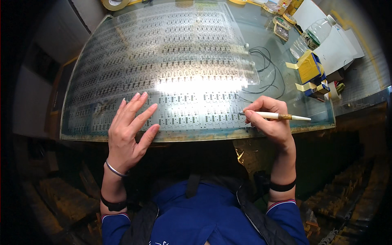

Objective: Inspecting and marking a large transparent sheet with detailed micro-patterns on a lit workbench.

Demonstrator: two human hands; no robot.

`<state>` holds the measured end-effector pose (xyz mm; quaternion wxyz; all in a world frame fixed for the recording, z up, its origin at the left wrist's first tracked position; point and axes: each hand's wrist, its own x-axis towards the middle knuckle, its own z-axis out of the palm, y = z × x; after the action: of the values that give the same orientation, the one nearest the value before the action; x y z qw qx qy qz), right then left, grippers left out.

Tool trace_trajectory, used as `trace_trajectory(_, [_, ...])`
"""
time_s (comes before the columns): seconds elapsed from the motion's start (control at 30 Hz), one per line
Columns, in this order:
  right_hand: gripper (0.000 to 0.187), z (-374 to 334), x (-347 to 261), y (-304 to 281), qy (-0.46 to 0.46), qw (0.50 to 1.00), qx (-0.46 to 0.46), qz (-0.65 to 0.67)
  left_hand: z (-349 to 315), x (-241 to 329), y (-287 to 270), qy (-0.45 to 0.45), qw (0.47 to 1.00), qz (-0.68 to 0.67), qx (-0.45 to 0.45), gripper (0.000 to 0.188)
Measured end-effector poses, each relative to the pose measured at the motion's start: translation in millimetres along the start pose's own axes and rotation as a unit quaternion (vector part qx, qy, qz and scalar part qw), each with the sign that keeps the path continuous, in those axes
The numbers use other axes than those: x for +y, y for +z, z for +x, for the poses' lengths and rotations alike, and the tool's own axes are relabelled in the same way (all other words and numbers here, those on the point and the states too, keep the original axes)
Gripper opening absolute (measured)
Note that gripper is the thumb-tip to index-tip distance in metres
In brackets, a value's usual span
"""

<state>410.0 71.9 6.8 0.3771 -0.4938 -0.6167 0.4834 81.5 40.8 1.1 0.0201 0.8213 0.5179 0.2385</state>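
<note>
Marked blue shirt (pixel 190 218), tool (pixel 281 116) in right hand (pixel 274 127), labelled bottle (pixel 317 36)

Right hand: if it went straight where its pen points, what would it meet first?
Probably the left hand, across the patterned sheet; depth is unclear, and the pen tip may touch the sheet.

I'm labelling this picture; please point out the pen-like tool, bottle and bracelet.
Pen-like tool (pixel 282 116), head view: its brown band.
Bottle (pixel 312 39), head view: its label.
Bracelet (pixel 115 170), head view: its silver curve.
</note>
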Motion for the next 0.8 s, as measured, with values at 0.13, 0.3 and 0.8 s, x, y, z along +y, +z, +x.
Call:
trace_trajectory(0.13, [0.008, 0.4, 0.5, 3.9, -0.007, 0.999, 0.032, 0.017, -0.2, 0.3, 1.0, 0.001, 1.000, 0.001, 0.003, 0.038])
trace_trajectory(0.3, [0.011, -0.2, 1.1, -0.4, -0.029, 1.000, -0.005, 0.000, -0.1, 0.7, 0.7, -0.001, 1.000, -0.002, 0.002, 0.038])
trace_trajectory(0.8, [0.008, -0.1, 2.8, -2.3, -0.008, 1.000, -0.019, 0.007, -0.5, -0.3, 2.9, 0.006, 1.000, 0.008, 0.014, 0.038])
